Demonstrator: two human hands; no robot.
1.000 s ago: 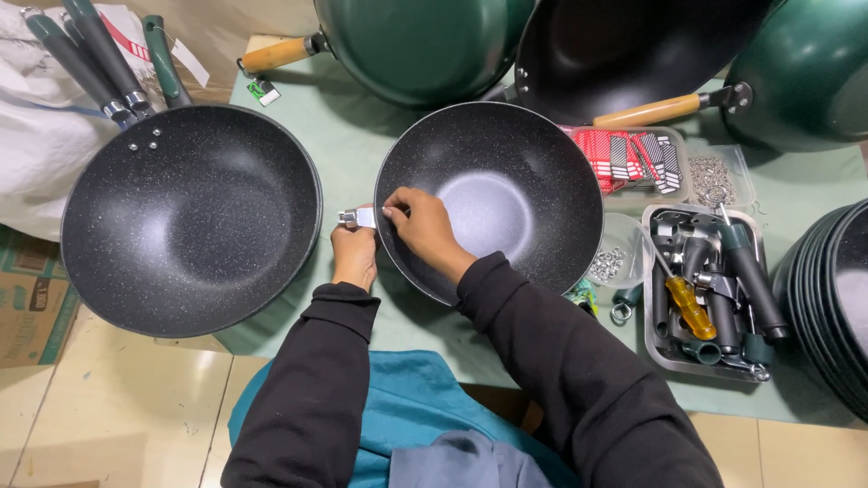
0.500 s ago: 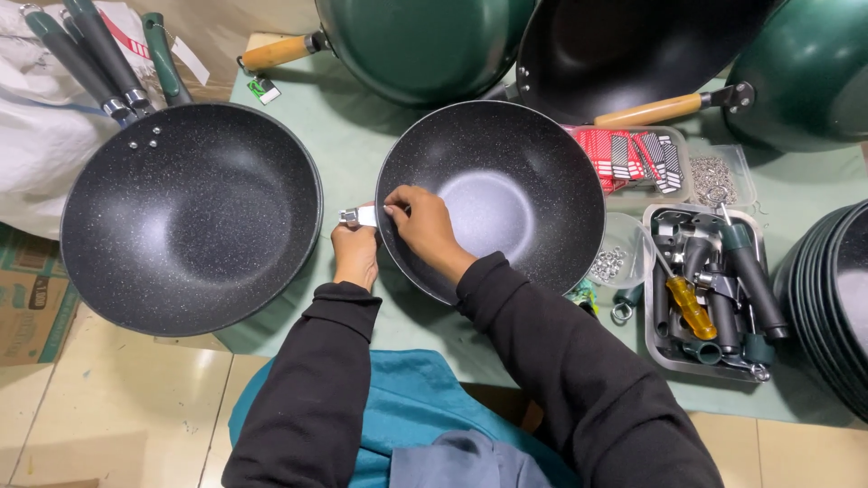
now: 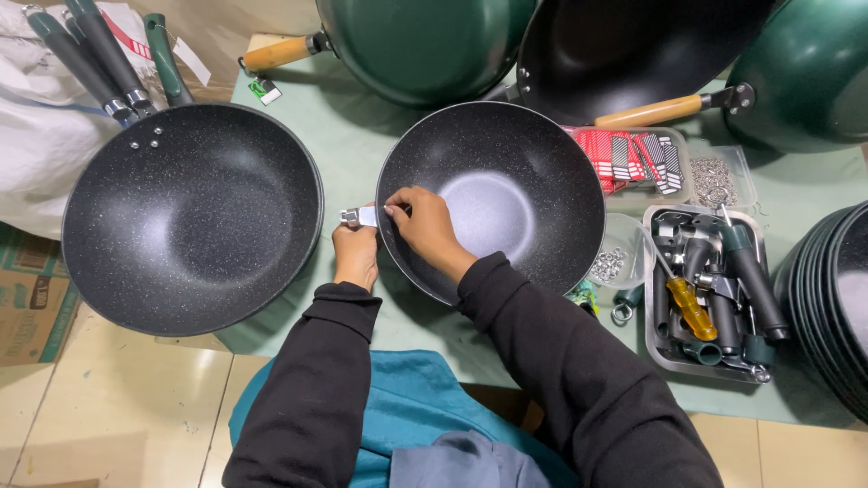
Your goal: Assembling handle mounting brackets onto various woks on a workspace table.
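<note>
A black speckled wok [image 3: 515, 194] lies on the green table cover in front of me. My left hand [image 3: 356, 253] grips a small silver metal bracket [image 3: 359, 216] against the wok's outer left rim. My right hand [image 3: 425, 224] reaches over the rim from inside, fingertips pinched at the same spot opposite the bracket. Whatever small part those fingers hold is hidden. A second black speckled wok [image 3: 190, 217] with rivets on its rim sits to the left, touching nothing I hold.
Green woks with wooden handles [image 3: 280, 52] stand at the back. A metal tray [image 3: 705, 298] with a yellow-handled screwdriver [image 3: 687, 303] and dark handles sits right, beside tubs of small metal parts [image 3: 615, 262]. Stacked pans [image 3: 832, 307] fill the right edge; spare handles [image 3: 99, 54] lie far left.
</note>
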